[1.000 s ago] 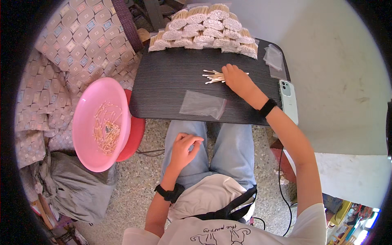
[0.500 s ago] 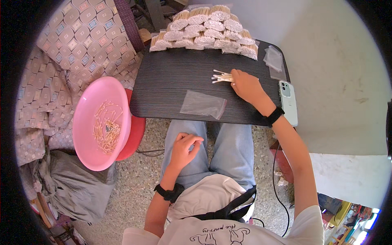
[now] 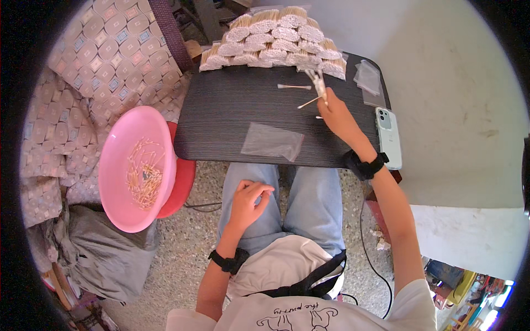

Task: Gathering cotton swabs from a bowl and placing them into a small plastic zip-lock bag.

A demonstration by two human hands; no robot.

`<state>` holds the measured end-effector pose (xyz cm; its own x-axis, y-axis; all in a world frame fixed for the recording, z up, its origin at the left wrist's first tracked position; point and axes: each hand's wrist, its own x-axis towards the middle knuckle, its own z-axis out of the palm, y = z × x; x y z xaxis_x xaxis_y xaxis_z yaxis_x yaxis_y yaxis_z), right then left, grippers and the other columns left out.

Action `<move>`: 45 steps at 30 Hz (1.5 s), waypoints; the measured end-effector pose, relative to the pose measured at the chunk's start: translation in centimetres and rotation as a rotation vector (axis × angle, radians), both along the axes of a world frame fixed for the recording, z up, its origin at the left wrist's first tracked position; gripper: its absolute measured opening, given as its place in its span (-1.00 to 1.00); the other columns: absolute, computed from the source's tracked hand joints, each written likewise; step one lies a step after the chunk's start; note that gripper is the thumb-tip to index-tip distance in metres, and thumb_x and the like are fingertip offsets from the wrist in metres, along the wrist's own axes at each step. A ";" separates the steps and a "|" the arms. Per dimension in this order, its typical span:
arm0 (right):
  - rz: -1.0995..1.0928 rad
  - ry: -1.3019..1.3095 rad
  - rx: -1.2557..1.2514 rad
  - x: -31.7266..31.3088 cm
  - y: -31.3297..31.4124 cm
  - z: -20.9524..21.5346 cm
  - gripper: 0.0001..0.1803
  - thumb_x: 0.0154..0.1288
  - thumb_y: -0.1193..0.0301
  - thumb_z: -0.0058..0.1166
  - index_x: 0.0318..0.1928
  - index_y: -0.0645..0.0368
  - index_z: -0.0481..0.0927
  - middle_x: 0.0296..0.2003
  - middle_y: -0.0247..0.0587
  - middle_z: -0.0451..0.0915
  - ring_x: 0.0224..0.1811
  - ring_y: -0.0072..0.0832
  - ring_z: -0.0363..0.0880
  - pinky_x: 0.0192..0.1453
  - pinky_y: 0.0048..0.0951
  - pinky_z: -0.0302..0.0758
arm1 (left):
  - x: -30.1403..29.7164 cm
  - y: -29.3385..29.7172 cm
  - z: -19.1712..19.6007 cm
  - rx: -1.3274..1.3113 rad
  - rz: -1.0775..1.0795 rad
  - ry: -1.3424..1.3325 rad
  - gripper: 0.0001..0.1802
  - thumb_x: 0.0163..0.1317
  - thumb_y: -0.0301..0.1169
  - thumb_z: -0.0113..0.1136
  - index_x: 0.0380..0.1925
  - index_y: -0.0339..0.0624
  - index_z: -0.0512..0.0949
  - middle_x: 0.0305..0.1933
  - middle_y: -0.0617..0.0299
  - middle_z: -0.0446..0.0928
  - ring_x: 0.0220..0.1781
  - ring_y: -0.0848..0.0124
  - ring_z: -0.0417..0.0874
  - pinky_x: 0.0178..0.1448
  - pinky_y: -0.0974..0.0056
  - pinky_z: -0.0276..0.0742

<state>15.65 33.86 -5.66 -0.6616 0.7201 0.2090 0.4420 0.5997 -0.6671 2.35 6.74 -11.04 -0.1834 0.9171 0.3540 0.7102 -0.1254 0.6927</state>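
Observation:
My right hand (image 3: 338, 112) is over the right half of the black tabletop, its fingers closed on a small bunch of cotton swabs (image 3: 318, 84) whose tips point to the far side. One cotton swab (image 3: 294, 86) lies loose on the table to the left of the bunch, and another (image 3: 309, 102) slants out beside my fingers. A clear plastic bag (image 3: 272, 142) lies flat at the near edge. My left hand (image 3: 249, 204) rests above my thigh, its fingers curled in with nothing visible in them.
Bundles of cotton swabs (image 3: 276, 41) are stacked at the table's (image 3: 221, 110) far edge. More clear bags (image 3: 368, 77) and a phone (image 3: 388, 138) lie along its right side. A pink basin (image 3: 115, 165) with loose swabs sits on a red stool (image 3: 185, 190) at left. A wall (image 3: 452, 110) stands at right.
My right hand has turned with the bunch of cotton swabs, so the tips now point away from me instead of left. Loose swabs now show beside it. My left hand is still.

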 end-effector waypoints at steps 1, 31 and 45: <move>-0.020 0.145 -0.175 0.0 -0.1 0.4 -0.79 0.35 0.35 -0.16 -0.27 0.26 0.26 -0.56 -0.06 0.49 -0.45 -0.25 0.58 -0.43 -0.28 0.43 | 0.0 -0.1 0.0 -0.002 -0.003 0.000 -0.81 0.01 -0.59 0.13 -0.37 -0.07 0.57 -0.47 0.39 0.57 -0.41 0.39 0.48 -0.15 0.32 0.31; -0.108 0.745 -0.415 1.8 -4.7 -2.4 -0.70 0.44 0.21 -0.19 -0.21 0.22 0.36 -0.51 -0.41 0.35 -0.50 -0.68 0.26 -0.43 -0.60 0.26 | 9.7 15.9 4.9 0.261 0.070 -0.420 0.02 -0.06 -0.13 0.41 0.24 -0.44 0.03 0.18 -0.21 0.24 0.24 0.04 0.31 0.24 0.12 0.28; -0.171 0.738 -0.059 2.4 -4.7 -3.9 -0.75 0.35 0.31 -0.06 -0.10 0.23 0.42 -0.33 -0.27 0.50 -0.35 -0.55 0.42 -0.30 -0.50 0.38 | 8.6 19.0 2.9 0.334 -0.178 -0.632 -0.60 0.23 -0.35 0.16 0.03 -0.24 0.36 0.02 0.14 0.46 0.03 0.43 0.46 0.11 0.34 0.34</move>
